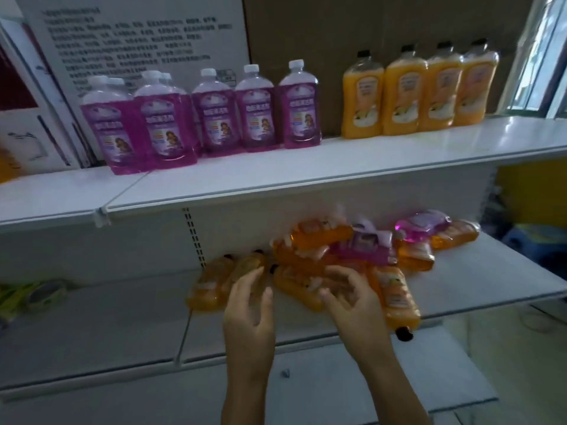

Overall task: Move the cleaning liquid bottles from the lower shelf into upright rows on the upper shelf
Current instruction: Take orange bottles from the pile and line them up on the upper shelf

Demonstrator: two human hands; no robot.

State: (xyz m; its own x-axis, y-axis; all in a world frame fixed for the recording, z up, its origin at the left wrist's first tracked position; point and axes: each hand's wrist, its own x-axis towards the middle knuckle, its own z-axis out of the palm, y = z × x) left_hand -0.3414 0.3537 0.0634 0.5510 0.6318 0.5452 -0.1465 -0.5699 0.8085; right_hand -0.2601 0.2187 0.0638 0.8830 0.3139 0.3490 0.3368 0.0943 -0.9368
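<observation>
On the upper shelf [352, 167], purple bottles [254, 110] with white caps stand upright at left, some doubled behind one another, and four orange bottles [408, 93] with black caps stand upright in a row at right, against a brown cardboard panel [368, 23]. Behind the purple group leans a white printed notice [138, 35], its text blurred. Lower shelf [491, 277]: a loose pile of bottles [322, 250] lying on their sides, mostly orange with two purple among them; one orange bottle [395, 299] points its black cap over the front edge. Left hand [250, 314], grip relaxed and spread, holds nothing, fingertips at an orange bottle lying at the pile's left. Right hand [352, 302], grip likewise loosely spread and empty, hovers over the pile's front; contact cannot be told through the blur.
</observation>
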